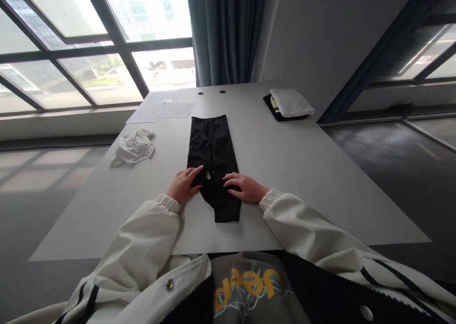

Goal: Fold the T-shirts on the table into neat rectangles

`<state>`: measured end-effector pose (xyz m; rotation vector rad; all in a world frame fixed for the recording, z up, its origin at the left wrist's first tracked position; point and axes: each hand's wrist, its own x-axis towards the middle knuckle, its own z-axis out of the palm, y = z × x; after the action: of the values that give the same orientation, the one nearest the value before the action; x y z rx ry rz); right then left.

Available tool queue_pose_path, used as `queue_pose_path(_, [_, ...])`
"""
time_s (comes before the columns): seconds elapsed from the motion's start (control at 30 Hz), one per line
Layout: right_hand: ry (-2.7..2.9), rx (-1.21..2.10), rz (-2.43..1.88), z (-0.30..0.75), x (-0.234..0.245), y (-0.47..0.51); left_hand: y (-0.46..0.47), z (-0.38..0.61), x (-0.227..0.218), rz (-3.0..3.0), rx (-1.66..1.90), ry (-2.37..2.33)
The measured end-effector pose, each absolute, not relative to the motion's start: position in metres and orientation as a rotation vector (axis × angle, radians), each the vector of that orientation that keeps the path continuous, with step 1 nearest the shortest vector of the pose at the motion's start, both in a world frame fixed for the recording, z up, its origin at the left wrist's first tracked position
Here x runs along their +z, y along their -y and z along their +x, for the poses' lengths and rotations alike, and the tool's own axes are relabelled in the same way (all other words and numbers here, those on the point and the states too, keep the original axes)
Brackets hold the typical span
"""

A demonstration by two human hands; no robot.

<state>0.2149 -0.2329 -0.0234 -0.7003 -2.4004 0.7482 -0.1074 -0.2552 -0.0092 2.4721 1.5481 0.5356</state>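
A pair of black trousers (223,148) lies lengthwise on the table in front of me, waistband at the far end. One leg reaches toward me; the left one looks folded up, with a small white tag showing near the middle. My left hand (183,184) rests on the trousers' left edge, fingers stretched over the cloth and thumb apart. On the right edge lies my right hand (245,187), its fingers spread flat on the fabric. Both hands are open.
The white table (285,172) carries a crumpled white garment (133,147) at left and paper sheets (174,109) farther back. At the back right sits a stack of folded clothes (292,103), white over black. A window and blue curtain (226,34) stand behind.
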Motion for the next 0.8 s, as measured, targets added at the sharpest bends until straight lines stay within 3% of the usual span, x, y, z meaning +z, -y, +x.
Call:
queue_pose_path(0.2, [2.530,0.538,-0.732,0.219,-0.019,0.253,0.293,-0.099,-0.006,2.421,0.687,-1.601])
queue_pose_path(0.4, [2.684,0.556,-0.382,0.219,-0.008,0.305,0.321,-0.089,0.002,2.554,0.640,-1.821])
queue_pose_path(0.8, [2.361,0.267,-0.702,0.236,-0.002,0.316,0.336,-0.085,0.011,2.764,0.596,-1.642])
